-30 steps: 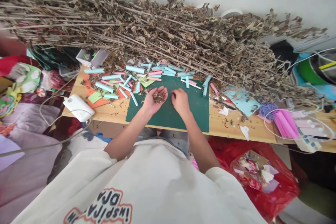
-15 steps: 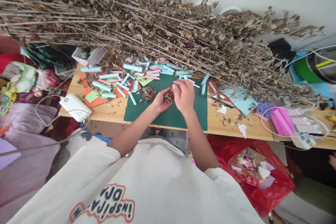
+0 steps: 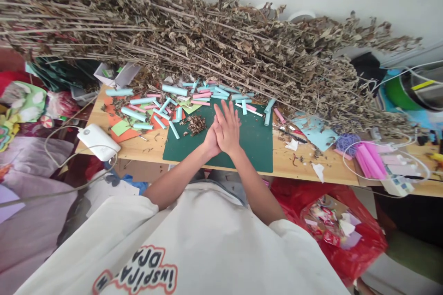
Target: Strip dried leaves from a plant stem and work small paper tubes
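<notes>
Over the green cutting mat (image 3: 254,150), my two hands are pressed palm to palm. My left hand (image 3: 211,142) lies underneath, mostly covered, cupped around crushed dried leaves that are now hidden between the palms. On top, my right hand (image 3: 227,128) lies flat with its fingers stretched and slightly apart. A small heap of crumbled dried leaves (image 3: 196,125) sits on the mat just left of my hands. Beyond them are rolled blue paper tubes (image 3: 175,89) and pink paper tubes (image 3: 200,103).
Long dried stalks (image 3: 194,32) lie across the back of the wooden table (image 3: 145,151). A white power bank (image 3: 98,142) with a cable is at the left. To the right are blue paper (image 3: 316,131), purple yarn (image 3: 346,144) and, below, a red bag (image 3: 360,258).
My right hand has come down flat onto my left palm, its curled fingers now straightened. The leaves seen in my left palm are now covered.
</notes>
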Available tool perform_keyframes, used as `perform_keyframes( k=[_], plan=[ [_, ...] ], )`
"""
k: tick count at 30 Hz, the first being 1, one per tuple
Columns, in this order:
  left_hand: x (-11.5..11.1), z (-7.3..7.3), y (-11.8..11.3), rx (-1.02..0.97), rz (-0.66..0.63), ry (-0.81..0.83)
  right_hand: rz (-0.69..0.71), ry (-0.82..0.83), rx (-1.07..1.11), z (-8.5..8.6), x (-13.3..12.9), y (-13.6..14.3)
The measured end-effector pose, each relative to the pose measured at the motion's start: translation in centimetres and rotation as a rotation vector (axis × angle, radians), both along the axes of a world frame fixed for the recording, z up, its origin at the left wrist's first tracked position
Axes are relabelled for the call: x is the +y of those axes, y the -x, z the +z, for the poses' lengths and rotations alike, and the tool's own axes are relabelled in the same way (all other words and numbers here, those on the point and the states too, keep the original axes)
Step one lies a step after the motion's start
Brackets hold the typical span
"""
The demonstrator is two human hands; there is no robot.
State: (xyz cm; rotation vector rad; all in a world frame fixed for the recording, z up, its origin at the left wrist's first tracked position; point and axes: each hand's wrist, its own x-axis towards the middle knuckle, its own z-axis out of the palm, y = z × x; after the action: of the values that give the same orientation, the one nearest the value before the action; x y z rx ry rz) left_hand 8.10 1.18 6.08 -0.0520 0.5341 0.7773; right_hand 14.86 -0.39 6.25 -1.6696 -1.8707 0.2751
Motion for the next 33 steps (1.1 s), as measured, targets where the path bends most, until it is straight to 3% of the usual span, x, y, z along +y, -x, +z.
perform_keyframes(
  k=[3,8,13,18,21,24,29,31,33],
  plan=[
    [0.1,0.2,-0.5,-0.008,-0.022,0.001,0.027,-0.054,0.03,0.3,0.3,0.3],
    [-0.3,-0.2,-0.5,0.0,-0.141,0.076,-0.093,-0.118,0.143,0.0,1.3,0.0],
    [0.7,-2.1,0.0,0.105,0.035,0.137,-0.094,-0.128,0.413,0.2,1.3,-1.2],
    [2.0,-2.2,0.5,0.068,0.085,0.13,-0.283,-0.254,0.639,-0.8,0.1,-1.8],
    [1.7,-1.9,0.0,0.04,0.144,0.119,-0.309,-0.264,0.553,-1.3,-0.2,-0.8],
    [1.3,-1.9,-0.1,0.055,0.109,0.134,-0.295,-0.187,0.401,-0.8,0.0,-0.5],
    [1.8,-1.9,1.7,0.12,0.068,0.1,-0.383,-0.183,0.242,0.2,-1.7,-4.7],
    [2.3,-1.9,2.7,0.131,0.001,0.04,-0.338,-0.051,0.176,-0.2,-3.5,-6.1],
    [2.7,-1.9,3.3,0.131,-0.033,-0.016,-0.208,0.135,0.073,-0.9,-5.5,-6.4]
  ],
)
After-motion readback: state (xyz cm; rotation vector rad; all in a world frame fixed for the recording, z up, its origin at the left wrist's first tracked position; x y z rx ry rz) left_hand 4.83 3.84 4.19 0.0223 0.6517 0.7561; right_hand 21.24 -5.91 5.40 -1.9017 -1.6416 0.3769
